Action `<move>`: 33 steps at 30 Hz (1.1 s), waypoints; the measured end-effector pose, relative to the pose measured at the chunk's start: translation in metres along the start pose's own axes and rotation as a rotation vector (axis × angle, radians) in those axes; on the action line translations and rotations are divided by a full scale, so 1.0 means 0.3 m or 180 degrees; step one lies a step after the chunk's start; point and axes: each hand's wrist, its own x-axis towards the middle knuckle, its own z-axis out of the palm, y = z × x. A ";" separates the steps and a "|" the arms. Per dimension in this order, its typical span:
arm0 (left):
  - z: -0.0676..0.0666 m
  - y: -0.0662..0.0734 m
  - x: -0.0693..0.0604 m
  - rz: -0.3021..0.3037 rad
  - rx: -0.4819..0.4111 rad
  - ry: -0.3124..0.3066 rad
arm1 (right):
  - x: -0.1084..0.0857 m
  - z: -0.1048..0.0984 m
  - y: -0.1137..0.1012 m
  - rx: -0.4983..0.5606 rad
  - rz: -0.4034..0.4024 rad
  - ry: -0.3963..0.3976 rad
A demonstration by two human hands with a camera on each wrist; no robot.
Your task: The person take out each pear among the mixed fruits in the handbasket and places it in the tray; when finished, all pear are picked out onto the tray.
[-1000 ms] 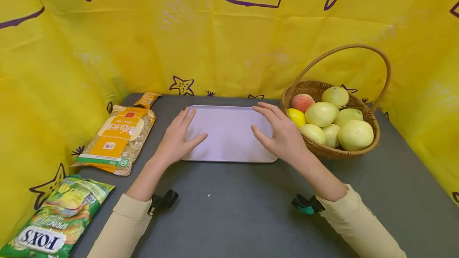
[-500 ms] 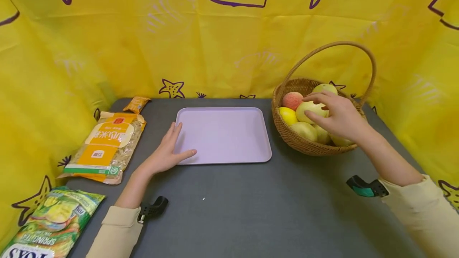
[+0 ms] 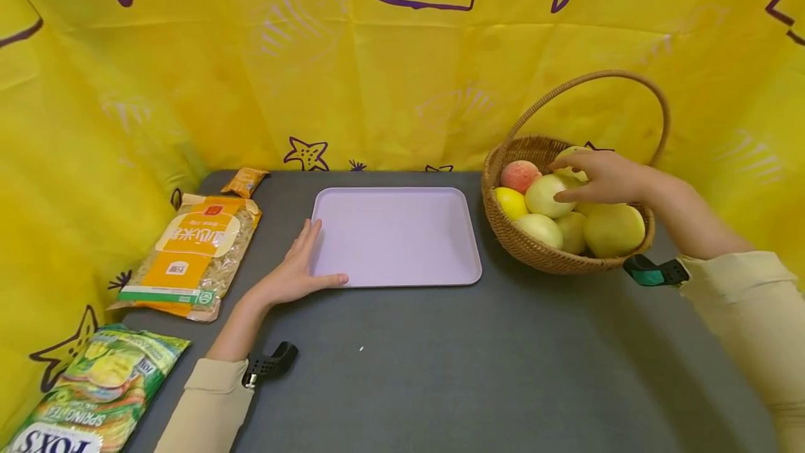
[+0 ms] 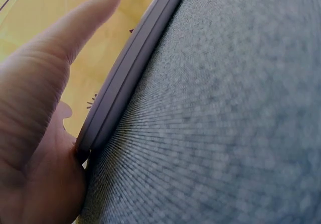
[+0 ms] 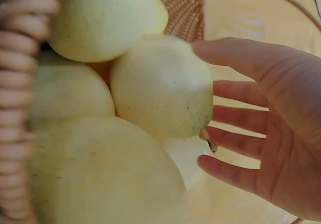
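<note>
Left hand (image 3: 291, 277) (spread, gripping nothing) adjoins lilac rectangular tray (image 3: 396, 236); right of tray, right hand (image 3: 606, 177), fingers extended, ungripped, flanks round pale-green fruit (image 5: 158, 91).

Perhaps a makeshift booth (image 3: 69, 180): yellow cloth (image 3: 402, 82) screens a grey table (image 3: 428, 362).

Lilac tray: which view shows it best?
Head view: it shows nearly the whole tray from above, with only the near left corner covered by the left hand. The left wrist view catches just part of its rim, edge-on. The right wrist view shows none of it.
</note>
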 end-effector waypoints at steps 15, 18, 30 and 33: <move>0.010 -0.010 0.000 0.0073 0.0011 0.0012 | 0.078 -0.016 0.035 0.0347 0.0441 -0.1113; 0.010 -0.011 -0.001 0.0079 0.0006 0.0014 | 0.082 -0.008 0.047 0.0471 0.0461 -0.1210; 0.007 -0.003 -0.006 0.0064 0.0015 0.0006 | 0.072 0.007 0.068 0.0212 0.0350 -0.0843; 0.009 -0.005 -0.008 0.0061 0.0034 0.0012 | 0.061 0.005 0.067 0.0199 0.0343 -0.0725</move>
